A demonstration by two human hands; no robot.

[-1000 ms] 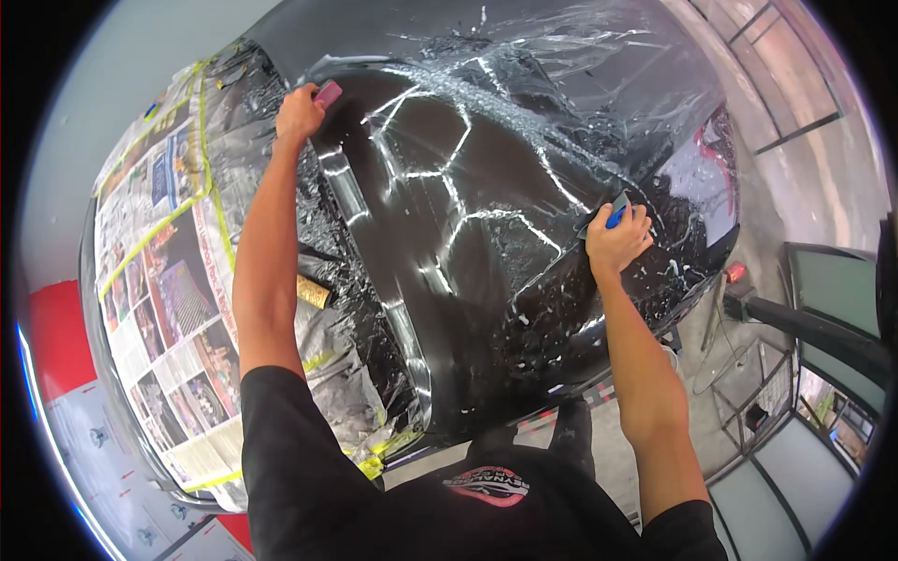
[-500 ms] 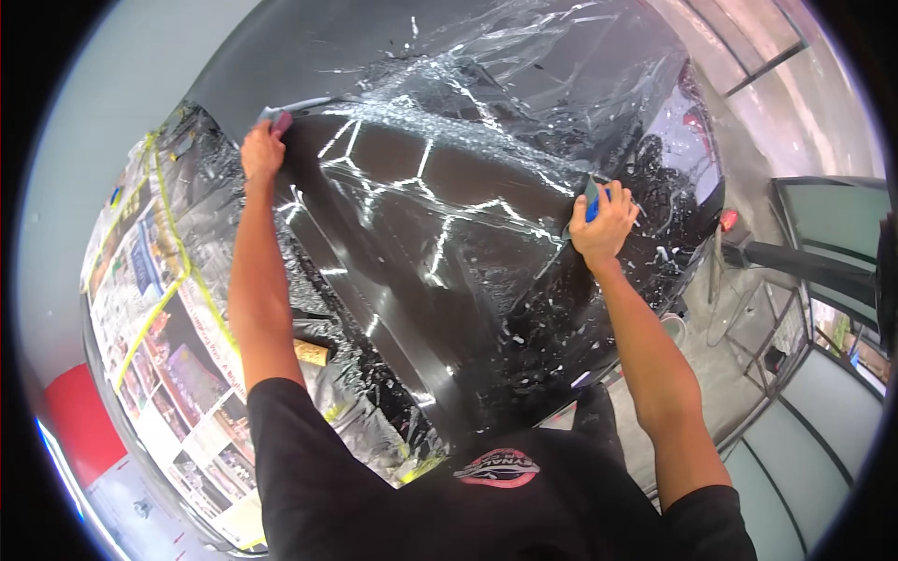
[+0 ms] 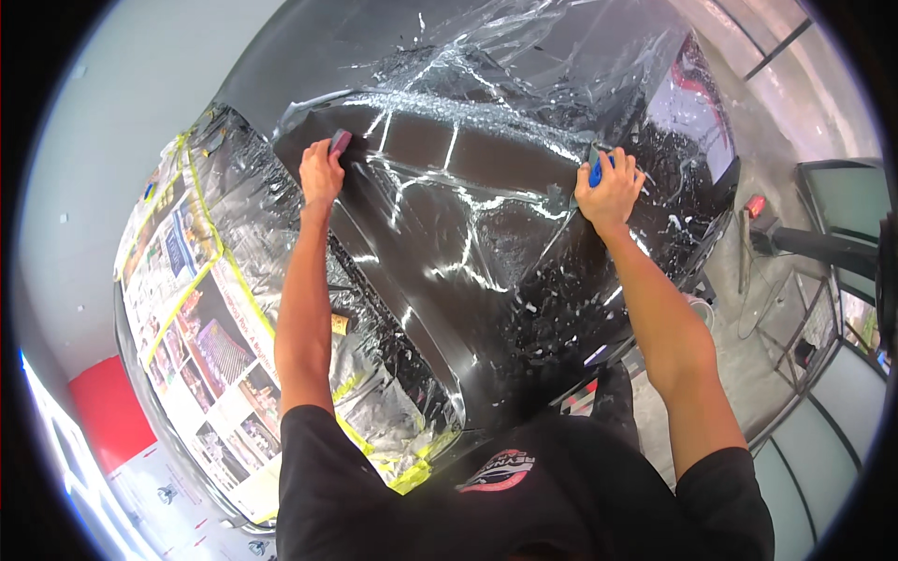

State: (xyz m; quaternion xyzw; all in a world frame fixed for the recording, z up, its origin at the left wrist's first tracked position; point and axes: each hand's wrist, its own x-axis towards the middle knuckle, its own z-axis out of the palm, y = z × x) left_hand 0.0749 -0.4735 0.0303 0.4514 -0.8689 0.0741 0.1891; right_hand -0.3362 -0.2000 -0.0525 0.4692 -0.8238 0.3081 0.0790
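Note:
My left hand (image 3: 320, 175) grips a maroon-pink block-like squeegee (image 3: 340, 142) near the upper left of a dark, glossy, wet film (image 3: 468, 234) lying over a black curved vehicle panel (image 3: 309, 47). My right hand (image 3: 610, 187) is closed round a blue squeegee (image 3: 596, 168) with a grey blade, at the right part of the film, just below a bubbly, wrinkled band (image 3: 486, 117). Left of the film, newspaper masking (image 3: 215, 346) with yellow tape covers the panel, and a small tan block (image 3: 340, 323) lies beside my left forearm, partly hidden by it.
At the right are concrete floor, a dark post (image 3: 814, 245), a red object (image 3: 755, 206), a metal frame (image 3: 786, 327), a pale bucket (image 3: 702, 309) and glass panels (image 3: 809, 449). A red panel (image 3: 108, 411) is at the lower left.
My left hand has moved down and inward from the film's upper left corner with its squeegee. My right hand has shifted slightly upward. The whole view has shifted a little.

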